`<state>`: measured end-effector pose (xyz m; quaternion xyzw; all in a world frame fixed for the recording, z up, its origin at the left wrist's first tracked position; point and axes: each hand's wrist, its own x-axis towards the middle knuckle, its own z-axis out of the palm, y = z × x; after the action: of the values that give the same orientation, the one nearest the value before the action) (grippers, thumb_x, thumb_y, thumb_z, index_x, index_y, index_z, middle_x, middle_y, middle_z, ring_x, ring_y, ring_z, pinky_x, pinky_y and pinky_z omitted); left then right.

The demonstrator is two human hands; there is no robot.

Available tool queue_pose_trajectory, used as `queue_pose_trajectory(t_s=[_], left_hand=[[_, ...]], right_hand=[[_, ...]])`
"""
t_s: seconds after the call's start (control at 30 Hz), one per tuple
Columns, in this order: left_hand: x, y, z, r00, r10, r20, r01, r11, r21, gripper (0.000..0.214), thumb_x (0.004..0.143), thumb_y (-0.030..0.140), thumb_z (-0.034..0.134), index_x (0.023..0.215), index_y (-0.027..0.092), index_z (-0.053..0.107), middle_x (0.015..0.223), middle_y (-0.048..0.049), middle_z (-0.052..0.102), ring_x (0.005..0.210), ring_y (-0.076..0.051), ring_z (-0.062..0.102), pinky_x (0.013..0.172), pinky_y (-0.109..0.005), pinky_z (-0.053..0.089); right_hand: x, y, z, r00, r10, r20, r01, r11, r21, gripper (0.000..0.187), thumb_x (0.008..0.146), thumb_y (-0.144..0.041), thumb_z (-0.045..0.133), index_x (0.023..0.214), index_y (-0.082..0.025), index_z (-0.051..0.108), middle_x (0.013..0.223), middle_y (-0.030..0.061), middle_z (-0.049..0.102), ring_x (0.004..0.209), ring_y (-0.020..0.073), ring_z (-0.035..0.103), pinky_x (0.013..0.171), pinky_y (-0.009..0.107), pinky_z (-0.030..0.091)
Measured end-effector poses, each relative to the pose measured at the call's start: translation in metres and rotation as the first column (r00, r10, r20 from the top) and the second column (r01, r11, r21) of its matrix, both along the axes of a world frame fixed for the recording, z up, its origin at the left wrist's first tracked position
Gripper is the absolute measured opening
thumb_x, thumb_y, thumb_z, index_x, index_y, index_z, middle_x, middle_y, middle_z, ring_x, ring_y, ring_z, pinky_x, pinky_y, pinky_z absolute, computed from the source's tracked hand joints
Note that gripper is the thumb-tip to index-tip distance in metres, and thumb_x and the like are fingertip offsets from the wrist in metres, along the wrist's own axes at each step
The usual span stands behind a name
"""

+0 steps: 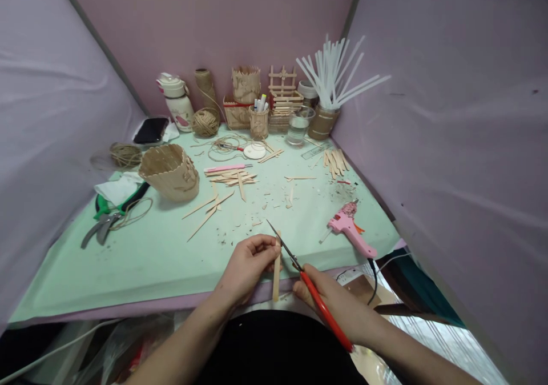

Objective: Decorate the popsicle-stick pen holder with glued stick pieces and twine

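Near the table's front edge, my left hand [252, 262] pinches a flat wooden craft stick [276, 279], which stands almost upright in the view. My right hand [321, 293] is wrapped round the red handle of a pair of scissors [319, 302]. The blades cross the upper end of the stick, just above my left fingertips; whether they touch it I cannot tell. Small wood scraps [257, 223] lie beyond the blades. A heap of cut craft sticks [233, 177] rests farther back on the table.
A woven-looking wooden basket [169, 173] and green-handled pruning shears [107, 222] are at the left. On the right lies a pink glue gun [346, 228], its cord hanging over the edge. A glass of water [298, 127], twine ball [205, 122] and pot of glue sticks [323, 123] line the back.
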<state>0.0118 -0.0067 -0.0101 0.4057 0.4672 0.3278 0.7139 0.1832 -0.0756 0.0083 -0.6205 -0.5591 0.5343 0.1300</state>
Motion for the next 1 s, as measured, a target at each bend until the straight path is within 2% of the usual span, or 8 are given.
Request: queue_pose_trajectory(t_s=[0.2, 0.4, 0.67, 0.83, 1.0], left_hand=[[0.003, 0.002, 0.001, 1.0, -0.004, -0.006, 0.004, 0.999, -0.042, 0.019, 0.07, 0.03, 0.072, 0.075, 0.014, 0.066, 0.065, 0.0008, 0.057, 0.058, -0.007, 0.048, 0.056, -0.019, 0.039], [0.007, 0.005, 0.008, 1.0, -0.015, -0.028, 0.013, 0.998, -0.064, 0.02, 0.067, 0.03, 0.073, 0.076, 0.013, 0.066, 0.065, 0.0, 0.058, 0.058, -0.008, 0.048, 0.056, -0.02, 0.039], [0.004, 0.009, 0.01, 0.989, -0.134, -0.066, 0.132, 0.991, -0.026, 0.015, 0.073, 0.028, 0.069, 0.074, 0.013, 0.066, 0.061, 0.0012, 0.054, 0.055, -0.007, 0.044, 0.054, -0.02, 0.035], [0.005, 0.01, 0.008, 0.994, -0.103, -0.022, 0.101, 0.992, -0.075, 0.017, 0.071, 0.028, 0.07, 0.076, 0.012, 0.066, 0.063, -0.0005, 0.057, 0.054, -0.007, 0.047, 0.054, -0.02, 0.038], [0.009, 0.011, 0.011, 0.997, -0.077, -0.014, 0.074, 0.983, -0.169, 0.019, 0.067, 0.026, 0.074, 0.075, 0.012, 0.065, 0.064, -0.0018, 0.06, 0.057, -0.009, 0.054, 0.058, -0.021, 0.044]], right_hand=[[-0.002, 0.004, -0.005, 0.998, -0.048, 0.028, 0.05, 0.996, -0.073, 0.034, 0.088, -0.052, 0.045, 0.073, -0.022, 0.04, 0.069, -0.0029, 0.046, 0.066, 0.0154, 0.043, 0.06, 0.028, 0.032], [-0.002, 0.001, -0.01, 0.997, -0.081, 0.002, 0.081, 0.995, -0.061, 0.035, 0.088, -0.053, 0.045, 0.075, -0.021, 0.041, 0.069, -0.0032, 0.043, 0.067, 0.0149, 0.042, 0.062, 0.029, 0.033], [-0.003, 0.006, 0.003, 0.996, 0.024, -0.09, -0.027, 0.999, -0.032, 0.042, 0.09, -0.061, 0.036, 0.08, -0.021, 0.045, 0.074, -0.0017, 0.045, 0.069, 0.0155, 0.044, 0.065, 0.03, 0.037], [-0.007, 0.009, 0.003, 0.998, -0.064, -0.017, 0.063, 0.996, -0.071, 0.044, 0.09, -0.06, 0.037, 0.074, -0.02, 0.045, 0.069, -0.001, 0.047, 0.068, 0.0161, 0.046, 0.062, 0.029, 0.037], [-0.007, 0.01, 0.004, 0.995, -0.091, -0.03, 0.087, 0.992, -0.095, 0.04, 0.088, -0.058, 0.045, 0.073, -0.021, 0.047, 0.059, -0.0036, 0.042, 0.06, 0.0138, 0.043, 0.055, 0.025, 0.034]])
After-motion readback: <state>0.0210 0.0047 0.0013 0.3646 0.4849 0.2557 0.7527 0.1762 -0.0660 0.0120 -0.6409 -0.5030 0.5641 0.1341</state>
